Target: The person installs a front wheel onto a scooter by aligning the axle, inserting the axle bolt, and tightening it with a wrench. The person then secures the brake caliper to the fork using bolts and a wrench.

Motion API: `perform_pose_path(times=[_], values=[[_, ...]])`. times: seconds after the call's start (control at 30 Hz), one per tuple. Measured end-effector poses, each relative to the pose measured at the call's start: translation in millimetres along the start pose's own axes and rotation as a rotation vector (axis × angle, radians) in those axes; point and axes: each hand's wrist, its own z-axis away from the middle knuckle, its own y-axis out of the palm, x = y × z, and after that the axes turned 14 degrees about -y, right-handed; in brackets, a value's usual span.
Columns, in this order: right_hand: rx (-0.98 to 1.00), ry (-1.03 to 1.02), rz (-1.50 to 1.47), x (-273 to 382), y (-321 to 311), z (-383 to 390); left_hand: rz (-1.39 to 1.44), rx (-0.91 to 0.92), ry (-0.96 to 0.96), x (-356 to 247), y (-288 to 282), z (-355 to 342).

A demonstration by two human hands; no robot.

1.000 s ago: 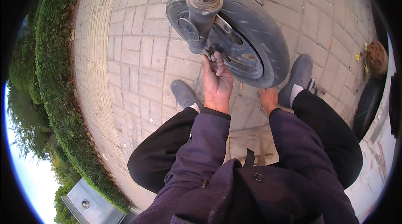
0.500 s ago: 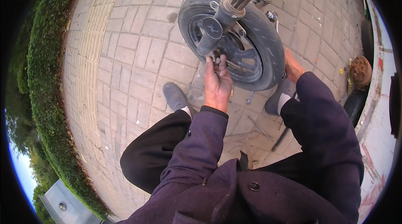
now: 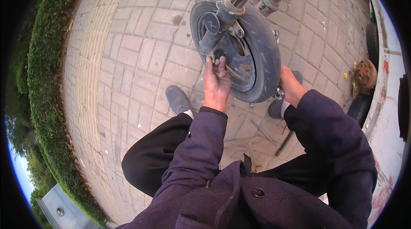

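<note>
The right hand's point(image 3: 292, 86) fingers vanish behind the wheel point(image 3: 261, 53).

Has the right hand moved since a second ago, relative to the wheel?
Yes. The right hand has gone from below the wheel, near the shoe, up to the tyre's right edge. The left hand stays at the axle.

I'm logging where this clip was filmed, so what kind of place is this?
Probably an outdoor pavement used as a roadside repair spot. The ground is brick paving edged by a trimmed hedge, and both hands work at a small vehicle wheel with spare tyres stacked by the kerb.
</note>
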Motion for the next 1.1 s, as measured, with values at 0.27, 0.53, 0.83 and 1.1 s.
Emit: perform_pose_path(times=[0.27,0.53,0.83,1.1], values=[[0.081,-0.007,0.132,11.1,3.2,-1.2,-0.102,-0.028,0.035,-4.7,-1.3,0.8],[0.131,0.045,0.116,14.7,-8.4,-18.2,-0.111,-0.054,0.048,-0.8,-2.7,1.5],[0.080,0.087,0.044,8.5,-12.7,-22.4,-0.102,-0.031,0.029,0.4,-2.4,4.3],[0.101,0.112,0.098,1.4,-8.2,-19.8,-0.127,-0.091,0.053,-0.8,7.7,5.8]])
